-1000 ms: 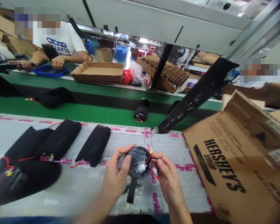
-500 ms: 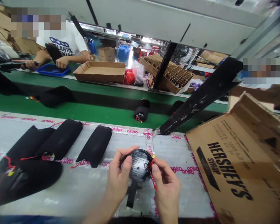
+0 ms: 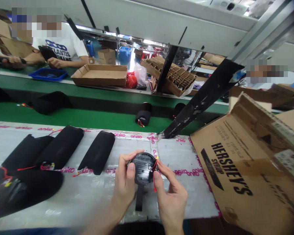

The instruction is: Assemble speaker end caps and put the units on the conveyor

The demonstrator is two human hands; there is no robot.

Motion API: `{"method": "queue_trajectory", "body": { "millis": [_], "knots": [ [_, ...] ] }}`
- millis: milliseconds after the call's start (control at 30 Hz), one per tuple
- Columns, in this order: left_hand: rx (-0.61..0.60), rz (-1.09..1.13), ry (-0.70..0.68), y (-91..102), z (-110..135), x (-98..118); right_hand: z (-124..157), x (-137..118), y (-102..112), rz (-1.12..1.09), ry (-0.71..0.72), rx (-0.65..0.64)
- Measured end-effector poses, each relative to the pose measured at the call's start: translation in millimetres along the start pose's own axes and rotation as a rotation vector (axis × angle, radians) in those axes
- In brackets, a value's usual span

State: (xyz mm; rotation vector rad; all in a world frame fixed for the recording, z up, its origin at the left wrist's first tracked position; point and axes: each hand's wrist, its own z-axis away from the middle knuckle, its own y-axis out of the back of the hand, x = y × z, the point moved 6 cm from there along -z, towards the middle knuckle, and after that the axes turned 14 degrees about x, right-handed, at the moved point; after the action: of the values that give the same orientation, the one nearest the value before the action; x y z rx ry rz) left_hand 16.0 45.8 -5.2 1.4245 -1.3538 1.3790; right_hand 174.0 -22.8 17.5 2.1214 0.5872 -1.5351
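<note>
A black round housing [image 3: 144, 169] with a glossy ridged end faces up at the middle of the bench. My left hand [image 3: 124, 178] is closed around its left edge, the thumb along the near side. At the right edge, my right hand [image 3: 171, 191] pinches the red wires [image 3: 154, 184], fingertips against the rim. A small yellow-and-white connector shows at the top of those wires. Below the housing hangs a flat black strip [image 3: 139, 198]. To the left lie several black fabric-covered sleeves [image 3: 97, 152] with red wires at their ends.
A Hershey's carton [image 3: 232, 169] stands at the right, beside a slanted black post [image 3: 201, 98]. Beyond the bench, a green conveyor [image 3: 100, 117] carries more black pieces. Across it, a co-worker [image 3: 61, 42] handles a black piece near a blue tray [image 3: 49, 74].
The whole view has shifted slightly. Both hands still hold the housing and its wires, which are turned a little. Across the conveyor, the co-worker's hands and black piece have moved off the blue tray.
</note>
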Motion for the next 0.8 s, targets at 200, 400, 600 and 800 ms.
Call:
{"method": "queue_trajectory", "body": {
  "millis": [200, 400, 600, 800],
  "knots": [
    [-0.024, 0.129, 0.028, -3.0, -3, -4, 7, 21, -5, -0.153, -0.245, -0.023],
    [-0.057, 0.104, 0.027, -8.6, -3, -7, 8, 22, -9, -0.18, -0.3, 0.0],
    [-0.172, 0.091, 0.15, -7.4, -14, -2, 3, 25, -12, -0.232, -0.389, -0.069],
    [-0.384, 0.012, 0.189, -13.8, -32, 8, 6, 18, -9, -0.172, -0.339, -0.011]
  ]
}}
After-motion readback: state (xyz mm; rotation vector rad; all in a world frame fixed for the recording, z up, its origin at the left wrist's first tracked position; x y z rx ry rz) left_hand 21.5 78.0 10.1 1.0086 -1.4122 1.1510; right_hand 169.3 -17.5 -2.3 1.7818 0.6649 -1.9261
